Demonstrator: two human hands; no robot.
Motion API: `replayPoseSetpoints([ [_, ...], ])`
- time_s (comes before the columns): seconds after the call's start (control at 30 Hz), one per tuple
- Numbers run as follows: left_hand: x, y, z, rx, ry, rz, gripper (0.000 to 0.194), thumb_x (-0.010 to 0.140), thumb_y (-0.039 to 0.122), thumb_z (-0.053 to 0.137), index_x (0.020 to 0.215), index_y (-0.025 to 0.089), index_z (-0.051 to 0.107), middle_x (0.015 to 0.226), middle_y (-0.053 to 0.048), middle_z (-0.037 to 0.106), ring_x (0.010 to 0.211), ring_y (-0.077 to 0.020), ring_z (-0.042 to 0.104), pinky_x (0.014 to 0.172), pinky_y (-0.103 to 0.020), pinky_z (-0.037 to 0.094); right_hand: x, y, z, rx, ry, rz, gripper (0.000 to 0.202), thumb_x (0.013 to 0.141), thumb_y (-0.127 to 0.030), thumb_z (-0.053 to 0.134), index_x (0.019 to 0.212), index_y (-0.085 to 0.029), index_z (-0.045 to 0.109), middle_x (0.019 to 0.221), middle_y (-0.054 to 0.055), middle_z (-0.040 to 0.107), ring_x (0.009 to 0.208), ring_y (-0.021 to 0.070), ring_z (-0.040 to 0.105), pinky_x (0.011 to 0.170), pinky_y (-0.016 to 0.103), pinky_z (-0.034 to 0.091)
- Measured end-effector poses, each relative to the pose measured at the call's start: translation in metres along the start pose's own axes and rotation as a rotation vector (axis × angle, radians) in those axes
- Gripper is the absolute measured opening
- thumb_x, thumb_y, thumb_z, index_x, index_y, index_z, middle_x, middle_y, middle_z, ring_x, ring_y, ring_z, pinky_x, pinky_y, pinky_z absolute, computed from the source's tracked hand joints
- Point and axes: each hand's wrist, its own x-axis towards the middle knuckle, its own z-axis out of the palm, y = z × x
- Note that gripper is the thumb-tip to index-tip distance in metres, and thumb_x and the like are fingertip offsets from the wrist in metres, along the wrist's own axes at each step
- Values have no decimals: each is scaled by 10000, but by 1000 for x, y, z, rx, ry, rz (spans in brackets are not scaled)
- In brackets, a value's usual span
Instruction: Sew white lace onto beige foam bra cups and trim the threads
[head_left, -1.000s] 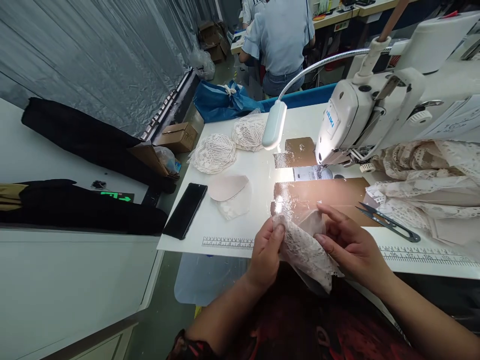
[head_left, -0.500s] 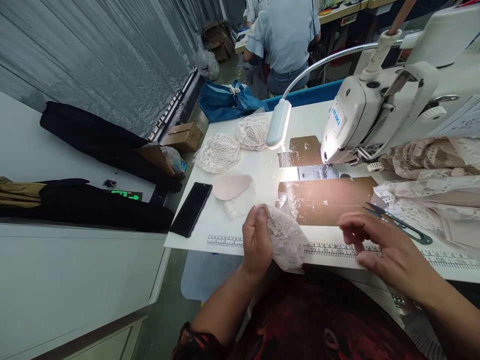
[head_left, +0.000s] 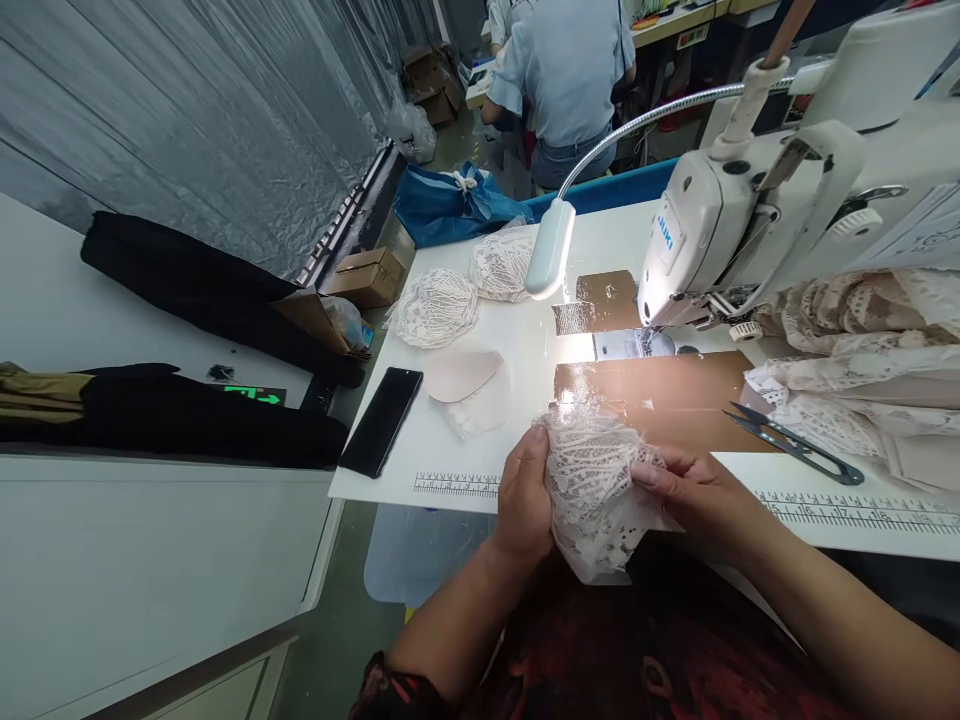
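A white lace piece [head_left: 600,485], cup-like and finely patterned, is spread between my two hands above the table's front edge. My left hand [head_left: 525,490] grips its left side, thumb on top. On its right side my right hand [head_left: 686,485] pinches the edge between thumb and fingers. Beyond the lace lies the lit needle plate [head_left: 622,345] of a white sewing machine [head_left: 690,230]. To the left, a beige oval pad [head_left: 463,375] rests over a sheer white piece [head_left: 480,412]. Thread snips [head_left: 799,445] lie to the right of my right hand.
Two rounded white lace bundles [head_left: 435,308] sit at the back left. A black phone [head_left: 381,420] lies near the left edge. A lamp [head_left: 551,250] hangs over the table, and lace fabric [head_left: 862,375] is heaped at right. A seated person [head_left: 566,80] is beyond.
My right hand has moved left from beside the snips and taken hold of the lace. The lace, hanging from my left hand before, is now spread out between both hands.
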Motion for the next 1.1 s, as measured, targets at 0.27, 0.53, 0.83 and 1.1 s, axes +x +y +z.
replayPoseSetpoints([
  [0.27,-1,-1,-15,-153,-304,-283,759,741,650,695,1315,185,522,1160,-122,670,1091,-293,623,876,-370,503,-3,-2,-3,-266,247,-117,355,791,-511,701,648,-192,644,618,4,580,586,152,514,537,276,435],
  [0.53,-8,-4,-9,-2,-377,-230,367,699,192,742,1058,136,691,864,-50,704,783,-177,631,685,-252,455,-5,0,-1,-82,180,-35,234,767,-418,760,822,-204,683,748,13,665,645,152,586,576,260,492],
  [0.83,0,20,-55,146,-242,-53,104,750,181,708,670,157,647,716,-16,644,669,-121,585,647,-224,463,-13,-6,-17,-38,231,-144,201,725,-366,806,793,-255,654,756,-29,636,695,134,578,635,235,492],
  [1.1,1,42,-25,665,-586,81,411,767,322,756,1141,178,668,1057,-88,675,934,-229,628,837,-320,490,-13,-17,5,-441,-6,-200,102,843,-350,685,870,-252,679,797,3,673,677,159,606,579,254,476],
])
